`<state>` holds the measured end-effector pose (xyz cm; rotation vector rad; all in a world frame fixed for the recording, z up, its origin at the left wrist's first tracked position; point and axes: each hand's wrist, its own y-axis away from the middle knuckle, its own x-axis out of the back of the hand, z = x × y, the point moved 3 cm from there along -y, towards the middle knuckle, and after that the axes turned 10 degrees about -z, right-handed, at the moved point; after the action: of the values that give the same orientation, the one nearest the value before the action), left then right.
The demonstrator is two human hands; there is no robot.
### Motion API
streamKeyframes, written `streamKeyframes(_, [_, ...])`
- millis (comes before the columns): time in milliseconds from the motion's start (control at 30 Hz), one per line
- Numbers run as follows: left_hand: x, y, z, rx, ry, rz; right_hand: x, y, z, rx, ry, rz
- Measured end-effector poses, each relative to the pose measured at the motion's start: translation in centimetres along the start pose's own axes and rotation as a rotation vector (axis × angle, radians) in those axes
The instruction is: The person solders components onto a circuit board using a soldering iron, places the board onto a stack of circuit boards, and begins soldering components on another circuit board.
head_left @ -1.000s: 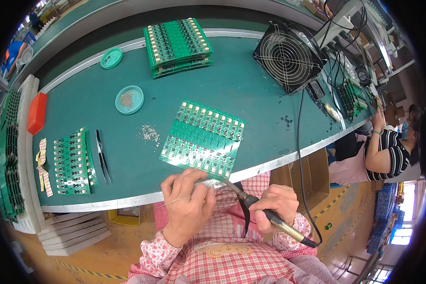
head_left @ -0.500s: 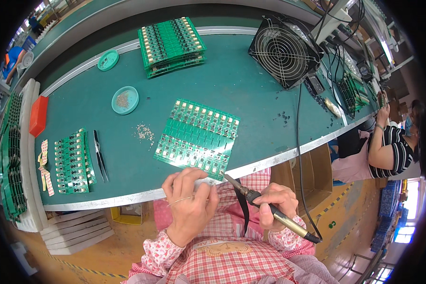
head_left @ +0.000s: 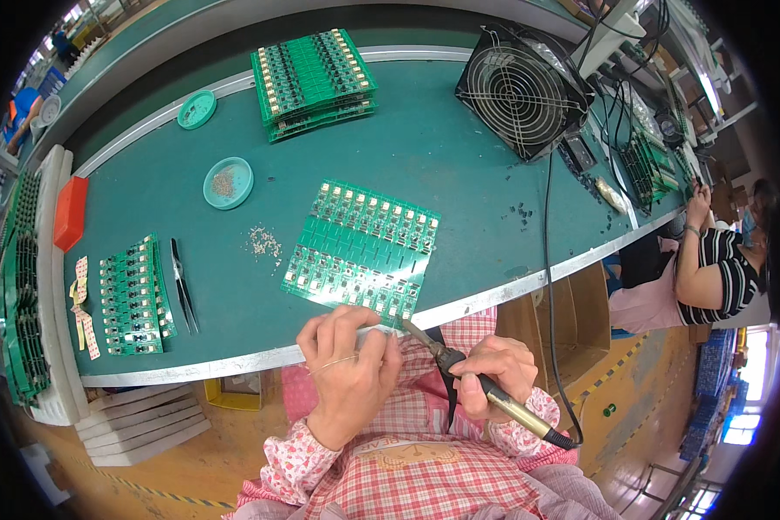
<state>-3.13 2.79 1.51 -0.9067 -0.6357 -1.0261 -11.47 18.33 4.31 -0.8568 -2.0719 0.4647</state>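
A green circuit board panel (head_left: 362, 247) with rows of small parts lies on the bench, its near corner at the front edge. My right hand (head_left: 500, 374) grips a soldering iron (head_left: 522, 414) with a dark and gold handle. The iron's tip is at the panel's near right corner, close to my left fingertips. My left hand (head_left: 345, 373) is closed at the near edge of the panel, its thumb and forefinger pinched together. A thin pale wire (head_left: 334, 363), apparently solder wire, crosses its fingers; its end at the fingertips is hidden.
A stack of panels (head_left: 312, 78) and a black fan (head_left: 522, 95) stand at the back. Left are a parts dish (head_left: 229, 183), loose parts (head_left: 263, 245), tweezers (head_left: 182, 286), smaller boards (head_left: 133, 295) and a red box (head_left: 70, 213). The iron's cord (head_left: 548, 243) crosses the bench. A person (head_left: 702, 269) sits right.
My right hand has moved slightly left, bringing the iron's tip in toward my left fingertips at the panel's corner. My left hand has stayed nearly still.
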Motion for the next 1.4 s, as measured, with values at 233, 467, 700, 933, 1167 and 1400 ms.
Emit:
streamKeyframes(233, [-0.1, 0.0, -0.2, 0.009, -0.001, 0.003, 0.2, -0.3, -0.4, 0.031, 0.072, -0.111])
streamKeyframes(467, [-0.2, 0.1, -0.3, 0.000, 0.010, 0.009, 0.0, -0.1, -1.3, 0.185, 0.315, -0.234])
streamKeyframes(700, [0.1, 0.3, -0.4, -0.008, 0.048, -0.002, 0.9, -0.8, -0.5, 0.051, 0.068, -0.166])
streamKeyframes(933, [0.2, 0.5, -0.3, -0.021, 0.053, 0.002, 1.7, 1.1, 0.4, -0.084, -0.086, 0.071])
streamKeyframes(1167, [0.1, 0.5, 0.5, -0.017, 0.053, -0.029, 1.6, 1.6, 0.5, -0.080, -0.083, 0.084])
streamKeyframes(1400, [-0.6, 0.2, 0.9, -0.014, 0.020, -0.027, 1.5, 1.6, 0.7, -0.039, -0.073, 0.065])
